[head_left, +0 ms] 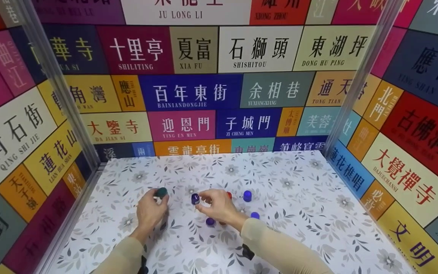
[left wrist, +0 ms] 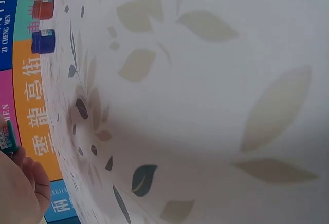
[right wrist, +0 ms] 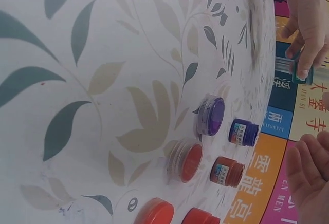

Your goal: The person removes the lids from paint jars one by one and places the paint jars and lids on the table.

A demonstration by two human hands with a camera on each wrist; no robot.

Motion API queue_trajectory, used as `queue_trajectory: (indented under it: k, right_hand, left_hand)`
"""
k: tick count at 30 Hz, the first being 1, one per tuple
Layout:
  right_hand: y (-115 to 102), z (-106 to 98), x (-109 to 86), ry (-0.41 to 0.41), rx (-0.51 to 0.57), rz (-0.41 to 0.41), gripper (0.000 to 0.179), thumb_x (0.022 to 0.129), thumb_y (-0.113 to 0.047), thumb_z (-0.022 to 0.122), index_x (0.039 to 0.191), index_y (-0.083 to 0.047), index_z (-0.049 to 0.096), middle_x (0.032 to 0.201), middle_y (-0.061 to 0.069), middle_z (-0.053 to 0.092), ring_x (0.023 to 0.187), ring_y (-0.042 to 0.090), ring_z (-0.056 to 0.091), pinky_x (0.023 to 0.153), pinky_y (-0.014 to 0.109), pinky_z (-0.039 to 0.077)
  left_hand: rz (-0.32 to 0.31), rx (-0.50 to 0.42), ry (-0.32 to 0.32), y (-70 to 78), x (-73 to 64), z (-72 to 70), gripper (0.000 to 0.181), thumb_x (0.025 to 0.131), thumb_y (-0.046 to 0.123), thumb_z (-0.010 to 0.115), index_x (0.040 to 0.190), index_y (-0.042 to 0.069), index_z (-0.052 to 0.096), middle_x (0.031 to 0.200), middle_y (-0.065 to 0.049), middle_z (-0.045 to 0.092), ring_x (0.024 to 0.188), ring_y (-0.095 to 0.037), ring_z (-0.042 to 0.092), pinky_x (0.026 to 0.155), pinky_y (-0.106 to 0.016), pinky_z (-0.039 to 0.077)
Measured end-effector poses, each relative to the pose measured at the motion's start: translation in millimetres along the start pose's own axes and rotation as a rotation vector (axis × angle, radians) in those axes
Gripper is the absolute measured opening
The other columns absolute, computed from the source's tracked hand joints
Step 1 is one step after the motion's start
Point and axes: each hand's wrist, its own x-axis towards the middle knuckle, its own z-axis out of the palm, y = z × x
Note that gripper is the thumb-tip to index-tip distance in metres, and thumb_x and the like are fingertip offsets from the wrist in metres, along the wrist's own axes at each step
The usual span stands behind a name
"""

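My left hand point(head_left: 151, 210) grips a small green jar point(head_left: 161, 192) above the table. Its label shows in the left wrist view, and a clear-looking part shows beside the green in the right wrist view. Near the middle, my right hand point(head_left: 219, 205) has its fingertips beside a dark purple jar point(head_left: 195, 198). The right wrist view shows this purple jar point(right wrist: 244, 132) standing on the table, apart from the loosely bent fingers of the right hand point(right wrist: 311, 170). A brown-orange jar point(right wrist: 227, 171) stands alongside. A red jar point(right wrist: 200, 216) is partly cut off by the frame.
Closer to me sit clear-sided round pieces with a purple top point(right wrist: 217, 116), an orange top point(right wrist: 192, 163) and a red top point(right wrist: 157, 212). Two blue pieces point(head_left: 247, 196) stand right of my right hand. Patterned walls point(head_left: 188, 93) enclose the flowered tabletop point(head_left: 299, 236).
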Motion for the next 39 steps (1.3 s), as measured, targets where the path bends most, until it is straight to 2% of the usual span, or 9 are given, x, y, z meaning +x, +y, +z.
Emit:
queue_trajectory:
  k: [4,10,16,21,30,39]
  right_hand:
    - [1,0,0.0,0.012,-0.002,0.002,0.036,0.092,-0.027,0.087,0.123,-0.010,0.085,0.105,0.011,0.087,0.091,0.026,0.080,0.082,0.030,0.064]
    - [-1,-2,0.7,0.017,-0.007,0.007,0.034,0.092,-0.026,0.089,0.123,-0.012,0.086,0.101,0.006,0.086,0.089,0.025,0.080,0.080,0.028,0.063]
    - [-4,-5,0.3,0.011,0.014,0.023,0.034,0.094,-0.026,0.089,0.124,-0.011,0.085,0.101,0.007,0.085,0.091,0.030,0.079,0.081,0.029,0.062]
    - [-5,-7,1.9,0.006,0.021,0.026,0.035,0.095,-0.028,0.088,0.125,-0.011,0.084,0.099,0.008,0.084,0.091,0.034,0.079,0.080,0.029,0.061]
    - [-6,-8,6.1,0.035,0.017,-0.003,0.037,0.096,-0.032,0.087,0.126,-0.009,0.084,0.103,0.012,0.085,0.090,0.029,0.080,0.080,0.028,0.062]
    - [-7,-9,8.0,0.046,0.023,0.028,0.037,0.095,-0.032,0.089,0.124,-0.009,0.084,0.101,0.014,0.085,0.087,0.026,0.078,0.078,0.029,0.061]
  left_hand:
    - [0.027,0.002,0.002,5.4,-2.2,4.4,0.040,0.100,0.030,0.081,0.129,0.004,0.075,0.125,-0.019,0.082,0.112,-0.041,0.078,0.100,-0.060,0.061]
    - [0.011,-0.004,-0.020,16.1,-4.3,11.4,0.040,0.100,0.031,0.081,0.130,0.005,0.074,0.126,-0.017,0.081,0.114,-0.039,0.077,0.104,-0.057,0.060]
    - [0.036,-0.020,-0.030,25.8,-6.9,14.8,0.039,0.100,0.032,0.081,0.129,0.007,0.074,0.125,-0.016,0.081,0.113,-0.037,0.077,0.102,-0.055,0.060]
    - [0.067,-0.060,-0.028,33.4,-11.6,19.7,0.035,0.097,0.030,0.085,0.124,0.009,0.077,0.118,-0.012,0.083,0.106,-0.035,0.078,0.096,-0.053,0.062]
    - [0.129,-0.117,-0.024,49.6,-19.5,26.2,0.031,0.094,0.027,0.089,0.118,0.011,0.078,0.112,-0.009,0.084,0.102,-0.034,0.078,0.094,-0.048,0.062]
    - [0.139,-0.174,-0.063,59.9,-26.8,33.1,0.030,0.092,0.026,0.091,0.116,0.014,0.079,0.112,-0.006,0.084,0.100,-0.035,0.078,0.089,-0.040,0.061]
